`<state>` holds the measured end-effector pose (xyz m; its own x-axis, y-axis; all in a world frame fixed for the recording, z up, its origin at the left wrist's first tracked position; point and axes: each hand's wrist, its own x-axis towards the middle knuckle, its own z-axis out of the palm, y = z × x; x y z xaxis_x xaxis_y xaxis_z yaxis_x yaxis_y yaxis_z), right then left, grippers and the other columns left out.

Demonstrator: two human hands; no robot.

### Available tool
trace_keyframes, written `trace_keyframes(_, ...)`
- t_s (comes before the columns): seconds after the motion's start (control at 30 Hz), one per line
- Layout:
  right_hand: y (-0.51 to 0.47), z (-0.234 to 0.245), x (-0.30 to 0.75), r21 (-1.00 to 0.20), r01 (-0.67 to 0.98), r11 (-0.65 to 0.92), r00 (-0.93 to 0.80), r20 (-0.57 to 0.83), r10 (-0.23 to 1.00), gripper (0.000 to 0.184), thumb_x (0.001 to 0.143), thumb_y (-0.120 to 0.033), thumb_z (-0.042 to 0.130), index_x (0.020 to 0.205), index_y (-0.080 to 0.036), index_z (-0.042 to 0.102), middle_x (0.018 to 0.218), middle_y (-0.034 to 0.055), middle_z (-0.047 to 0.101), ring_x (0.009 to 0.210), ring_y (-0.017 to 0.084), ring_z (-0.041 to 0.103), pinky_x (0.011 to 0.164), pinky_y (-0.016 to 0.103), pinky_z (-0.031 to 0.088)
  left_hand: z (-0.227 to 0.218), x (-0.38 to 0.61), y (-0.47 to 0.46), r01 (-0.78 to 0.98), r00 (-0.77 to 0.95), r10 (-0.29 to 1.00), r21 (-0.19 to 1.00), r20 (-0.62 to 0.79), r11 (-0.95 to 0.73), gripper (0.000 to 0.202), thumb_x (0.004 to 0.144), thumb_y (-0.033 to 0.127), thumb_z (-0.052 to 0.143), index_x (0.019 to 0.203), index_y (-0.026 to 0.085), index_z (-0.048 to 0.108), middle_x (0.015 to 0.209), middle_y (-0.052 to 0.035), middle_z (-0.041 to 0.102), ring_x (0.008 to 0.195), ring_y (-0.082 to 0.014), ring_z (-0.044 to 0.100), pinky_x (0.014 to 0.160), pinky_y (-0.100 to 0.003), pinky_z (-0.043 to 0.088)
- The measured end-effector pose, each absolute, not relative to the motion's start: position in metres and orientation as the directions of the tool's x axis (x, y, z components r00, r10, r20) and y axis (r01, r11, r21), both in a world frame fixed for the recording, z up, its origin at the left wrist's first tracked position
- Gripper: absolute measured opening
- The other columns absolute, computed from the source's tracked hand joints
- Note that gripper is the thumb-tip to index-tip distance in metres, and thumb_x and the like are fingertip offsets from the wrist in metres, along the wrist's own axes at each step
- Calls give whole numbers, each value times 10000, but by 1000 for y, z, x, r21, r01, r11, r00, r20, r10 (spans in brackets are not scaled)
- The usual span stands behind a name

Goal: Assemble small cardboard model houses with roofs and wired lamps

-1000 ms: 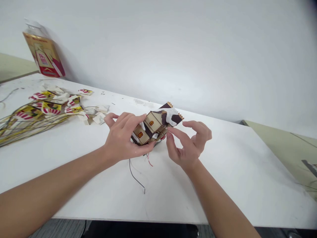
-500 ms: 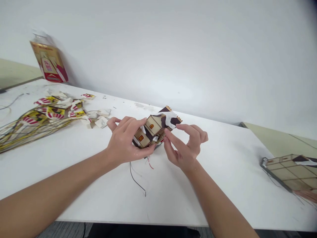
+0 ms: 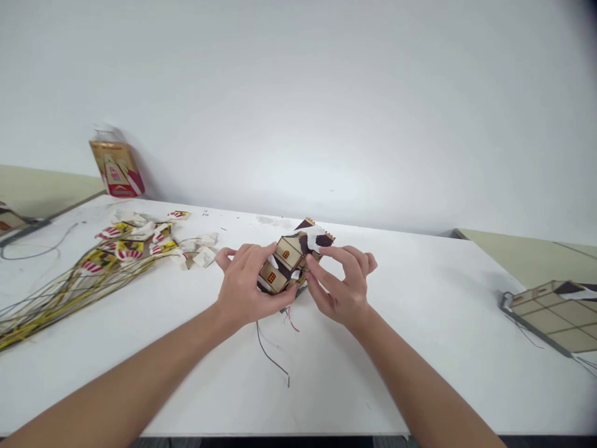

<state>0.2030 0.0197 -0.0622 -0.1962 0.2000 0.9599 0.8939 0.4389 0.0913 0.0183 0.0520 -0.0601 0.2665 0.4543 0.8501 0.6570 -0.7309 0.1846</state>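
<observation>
A small wooden model house (image 3: 290,256) with tan walls, orange windows and a brown roof with white patches is held just above the white table (image 3: 420,348). My left hand (image 3: 247,284) wraps round its left side, thumb underneath. My right hand (image 3: 342,283) grips the house's right side with thumb and fingers pinched on it. Thin black and red wires (image 3: 273,345) hang from under the house onto the table.
A heap of punched-out card sheets and red-and-white scraps (image 3: 112,249) lies at the left. A brown and red package (image 3: 116,167) leans on the wall behind it. Another wooden model piece (image 3: 553,314) rests on the adjoining table at the right.
My right hand has moved in from spread fingers beside the house to a grip on its right side. The view has tilted up, showing more wall and the model at the right.
</observation>
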Motion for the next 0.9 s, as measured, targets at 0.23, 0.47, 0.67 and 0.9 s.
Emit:
trace_keyframes(0.23,22,-64,202,68,887,458,-144,980,135,169,743,-172,670,894,-247,674,960,17,608,878,160,544,812,357,293,-57,18,50,663,281,479,192,832,-723,528,634,391,706,1090,229,494,795,-11,644,733,-232,624,767,-403,286)
trace_keyframes(0.47,24,-66,202,27,906,422,-83,990,113,149,737,-184,718,857,-254,664,935,0,618,888,154,555,831,356,297,-54,16,47,653,315,437,142,843,-744,523,659,386,692,1109,226,481,762,-5,608,716,-229,614,775,-411,276)
trace_keyframes(0.67,23,-68,201,6,908,420,-61,991,117,114,748,-212,733,824,-261,664,949,0,614,907,167,549,839,369,294,-57,15,47,657,330,385,83,862,-749,523,677,411,694,1106,204,479,740,5,581,696,-200,596,769,-388,271)
trace_keyframes(0.9,21,-69,197,-25,902,431,-33,991,126,98,770,-192,706,801,-251,635,954,1,627,910,167,561,830,370,298,-57,17,48,655,332,352,55,875,-753,535,677,389,708,1115,171,491,767,-15,588,731,-207,608,784,-391,271)
